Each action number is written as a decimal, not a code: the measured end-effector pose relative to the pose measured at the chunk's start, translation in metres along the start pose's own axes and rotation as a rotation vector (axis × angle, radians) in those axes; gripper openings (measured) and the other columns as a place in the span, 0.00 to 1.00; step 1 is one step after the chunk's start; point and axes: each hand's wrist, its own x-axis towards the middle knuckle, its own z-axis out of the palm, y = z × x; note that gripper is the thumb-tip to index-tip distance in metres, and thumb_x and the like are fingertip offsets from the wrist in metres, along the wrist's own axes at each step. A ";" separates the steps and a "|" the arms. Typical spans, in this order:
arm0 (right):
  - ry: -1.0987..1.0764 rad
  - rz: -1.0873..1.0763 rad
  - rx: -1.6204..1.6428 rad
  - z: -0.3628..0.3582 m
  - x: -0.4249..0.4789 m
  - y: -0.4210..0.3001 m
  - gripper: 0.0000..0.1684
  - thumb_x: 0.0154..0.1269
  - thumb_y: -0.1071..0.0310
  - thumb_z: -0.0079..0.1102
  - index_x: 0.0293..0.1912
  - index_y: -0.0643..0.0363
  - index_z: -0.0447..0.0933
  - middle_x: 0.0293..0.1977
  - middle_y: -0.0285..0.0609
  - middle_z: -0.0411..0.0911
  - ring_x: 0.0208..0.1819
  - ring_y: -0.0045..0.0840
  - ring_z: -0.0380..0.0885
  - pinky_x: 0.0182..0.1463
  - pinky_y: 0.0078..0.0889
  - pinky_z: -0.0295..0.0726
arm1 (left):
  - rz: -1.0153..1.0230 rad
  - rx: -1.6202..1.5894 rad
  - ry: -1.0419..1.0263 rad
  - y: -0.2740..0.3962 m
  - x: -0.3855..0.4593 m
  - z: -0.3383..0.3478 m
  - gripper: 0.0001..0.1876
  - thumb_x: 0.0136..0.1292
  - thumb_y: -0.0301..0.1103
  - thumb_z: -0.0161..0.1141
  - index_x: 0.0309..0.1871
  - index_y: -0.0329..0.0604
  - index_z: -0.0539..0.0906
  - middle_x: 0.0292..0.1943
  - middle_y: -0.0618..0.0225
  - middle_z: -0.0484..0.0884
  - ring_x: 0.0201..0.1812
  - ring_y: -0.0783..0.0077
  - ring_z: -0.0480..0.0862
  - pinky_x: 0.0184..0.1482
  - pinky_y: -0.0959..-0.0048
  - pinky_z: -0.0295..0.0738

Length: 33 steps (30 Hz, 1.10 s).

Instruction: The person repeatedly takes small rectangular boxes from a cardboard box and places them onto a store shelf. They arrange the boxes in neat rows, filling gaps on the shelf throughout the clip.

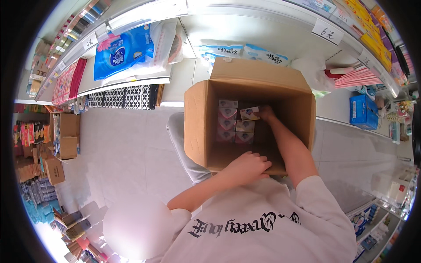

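An open cardboard box (260,73) stands before me, its flaps folded outward. Inside it, small soap boxes (227,125) with pink and white printing are stacked in two columns along the left side. My right hand (265,114) reaches deep into the carton and grips one small white and yellow box (249,114) by its right end, above the shorter column. My left hand (251,166) rests at the carton's near edge with its fingers bent; nothing shows in it, though its palm is hidden.
Shelves (131,82) run behind the carton, holding a blue plastic pack (123,51) and white-and-blue bags (266,54). A blue box (363,111) sits on the right lower shelf. More cardboard boxes (69,131) stand at the far left, by stocked racks.
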 end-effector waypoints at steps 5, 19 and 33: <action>0.031 0.200 0.067 -0.002 -0.005 -0.011 0.30 0.53 0.58 0.81 0.50 0.68 0.84 0.45 0.52 0.87 0.46 0.34 0.86 0.53 0.38 0.84 | 0.009 0.021 -0.013 0.005 0.003 -0.002 0.18 0.68 0.48 0.62 0.51 0.44 0.82 0.40 0.63 0.83 0.44 0.58 0.85 0.49 0.62 0.78; -0.053 0.307 0.071 0.054 0.008 0.033 0.33 0.57 0.51 0.76 0.58 0.61 0.83 0.54 0.52 0.85 0.58 0.40 0.82 0.65 0.41 0.78 | 0.015 -0.008 0.044 0.007 0.005 -0.009 0.15 0.63 0.44 0.66 0.46 0.44 0.83 0.41 0.64 0.83 0.48 0.62 0.84 0.49 0.63 0.77; -0.348 0.048 -0.747 0.005 -0.021 -0.044 0.25 0.59 0.60 0.64 0.56 0.55 0.84 0.59 0.51 0.81 0.59 0.39 0.82 0.63 0.41 0.80 | -0.011 0.013 -0.037 0.009 0.012 -0.012 0.20 0.68 0.47 0.63 0.54 0.42 0.82 0.44 0.62 0.83 0.48 0.59 0.84 0.53 0.63 0.77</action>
